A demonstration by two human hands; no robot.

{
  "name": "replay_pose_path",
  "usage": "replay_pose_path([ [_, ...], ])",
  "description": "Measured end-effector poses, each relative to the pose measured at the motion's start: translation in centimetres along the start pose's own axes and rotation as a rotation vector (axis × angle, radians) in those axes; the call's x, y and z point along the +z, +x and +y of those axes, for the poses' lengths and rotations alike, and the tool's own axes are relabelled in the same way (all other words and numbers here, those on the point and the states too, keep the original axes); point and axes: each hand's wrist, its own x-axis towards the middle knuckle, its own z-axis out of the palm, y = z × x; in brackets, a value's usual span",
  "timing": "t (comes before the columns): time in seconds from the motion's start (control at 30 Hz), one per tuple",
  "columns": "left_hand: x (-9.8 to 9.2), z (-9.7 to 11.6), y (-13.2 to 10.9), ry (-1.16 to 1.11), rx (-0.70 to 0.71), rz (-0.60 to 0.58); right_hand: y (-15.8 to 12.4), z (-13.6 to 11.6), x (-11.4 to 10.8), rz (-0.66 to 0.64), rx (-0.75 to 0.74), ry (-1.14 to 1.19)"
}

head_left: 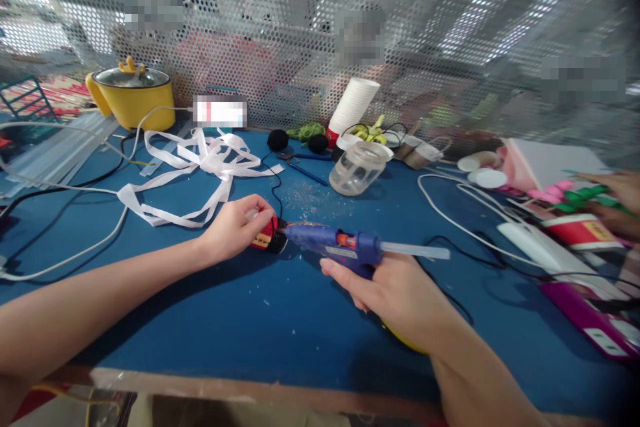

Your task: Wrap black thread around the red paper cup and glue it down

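My left hand is closed round a small red paper cup with yellow print and a black band at one end. The cup lies tilted on its side, partly hidden by my fingers. In my right hand is a blue hot glue gun, pointing left. A translucent glue stick juts from its rear. The nozzle is at the cup's black band; whether they touch I cannot tell. A black strand runs back from the cup towards black yarn balls.
White ribbon lies loosely behind my left hand. Behind the glue gun stand a clear jar and stacked paper cups. A yellow pot sits back left. Cables and a purple power strip lie right, near another person's hand.
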Motion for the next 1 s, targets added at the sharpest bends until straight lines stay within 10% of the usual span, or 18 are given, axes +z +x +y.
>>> replay_pose_path([
  [1.0, 0.09, 0.35, -0.22, 0.079, 0.048, 0.026, 0.49, 0.19, 0.11, 0.01, 0.046, 0.083],
])
